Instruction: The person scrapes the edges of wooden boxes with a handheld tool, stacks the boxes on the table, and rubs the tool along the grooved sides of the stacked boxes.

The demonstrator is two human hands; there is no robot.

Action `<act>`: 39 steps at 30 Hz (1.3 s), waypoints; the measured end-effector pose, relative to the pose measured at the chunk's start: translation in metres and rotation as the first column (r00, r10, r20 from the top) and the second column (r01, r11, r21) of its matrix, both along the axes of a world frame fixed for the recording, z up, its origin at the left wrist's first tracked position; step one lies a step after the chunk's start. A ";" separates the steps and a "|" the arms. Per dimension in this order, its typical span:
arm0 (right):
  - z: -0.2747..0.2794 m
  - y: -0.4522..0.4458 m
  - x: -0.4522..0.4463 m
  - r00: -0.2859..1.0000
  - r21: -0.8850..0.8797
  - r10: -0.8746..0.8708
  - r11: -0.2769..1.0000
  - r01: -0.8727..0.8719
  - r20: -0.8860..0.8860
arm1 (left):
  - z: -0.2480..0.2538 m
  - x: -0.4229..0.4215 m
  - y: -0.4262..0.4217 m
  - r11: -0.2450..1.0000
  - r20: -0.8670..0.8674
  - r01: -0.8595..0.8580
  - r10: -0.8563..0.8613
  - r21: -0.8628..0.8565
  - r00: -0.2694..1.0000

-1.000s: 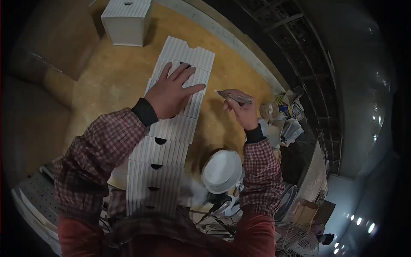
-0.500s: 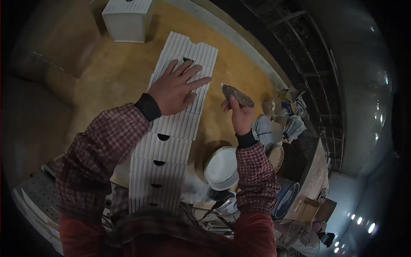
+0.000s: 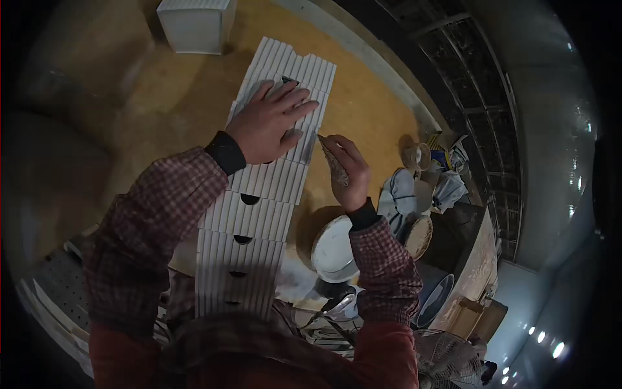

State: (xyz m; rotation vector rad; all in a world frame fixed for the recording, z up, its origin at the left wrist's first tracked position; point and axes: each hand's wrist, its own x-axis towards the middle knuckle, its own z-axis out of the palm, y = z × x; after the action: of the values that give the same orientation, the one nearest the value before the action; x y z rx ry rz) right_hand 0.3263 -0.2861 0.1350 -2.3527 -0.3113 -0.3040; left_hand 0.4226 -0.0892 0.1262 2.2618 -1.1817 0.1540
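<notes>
A row of white ribbed blocks [image 3: 259, 217] with dark half-round notches runs from my body up the yellow-brown table. My left hand [image 3: 269, 126] lies on the upper blocks, palm down with its fingers spread. Beside the row's right edge, my right hand [image 3: 352, 174] is closed around a flat, dark, rough piece [image 3: 334, 163] with a pointed end; its exact kind I cannot make out. The piece's tip points up and left, close to the blocks' side. Whether it touches them I cannot tell.
Another white block [image 3: 194, 29] stands at the table's far left. A white round basin [image 3: 334, 249] is near my right forearm. Farther right are a grey-blue cloth [image 3: 398, 191], a round container [image 3: 416, 156] and a blue-rimmed bucket [image 3: 435, 301]. A wire fan [image 3: 450, 360] stands at lower right.
My right hand has moved left toward the blocks and turned, so the dark piece now stands steeper, its tip nearer the row. My left hand stays on the blocks; the view has shifted slightly.
</notes>
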 end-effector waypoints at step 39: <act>0.008 -0.030 0.032 0.961 0.559 -0.055 0.804 0.203 -0.270 | 0.007 -0.005 -0.001 0.987 0.072 0.138 -0.133 -0.077 0.989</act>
State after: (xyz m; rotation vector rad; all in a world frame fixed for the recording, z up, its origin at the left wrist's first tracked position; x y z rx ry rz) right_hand 0.3580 -0.3157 0.1435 -1.7694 0.0664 -0.1440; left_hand 0.4179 -0.0906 0.1333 2.1120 -1.3349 0.2223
